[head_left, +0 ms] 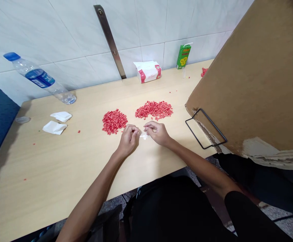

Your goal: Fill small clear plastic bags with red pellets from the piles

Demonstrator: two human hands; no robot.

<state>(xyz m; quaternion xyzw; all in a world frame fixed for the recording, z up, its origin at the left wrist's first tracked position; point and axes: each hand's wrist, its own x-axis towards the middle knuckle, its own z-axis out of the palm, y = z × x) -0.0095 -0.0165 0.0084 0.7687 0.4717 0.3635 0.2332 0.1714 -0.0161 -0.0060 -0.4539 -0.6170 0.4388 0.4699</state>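
Observation:
My left hand (128,140) is closed in a pinch, thumb against fingertips, at the near edge of the left pile of small red cylindrical pieces (114,121). My right hand (158,133) pinches too, just below the wider right pile of red pieces (154,110). What either pinch holds is too small to make out. On the table between the two hands lie small clear or whitish bits (144,135), close to the right fingertips.
Folded white tissues (57,127) and a tilted plastic bottle (41,79) are at the left. A tissue pack (148,72) and a green drink carton (184,56) stand by the wall. A big cardboard sheet (249,77) with a black wire frame (207,129) blocks the right side.

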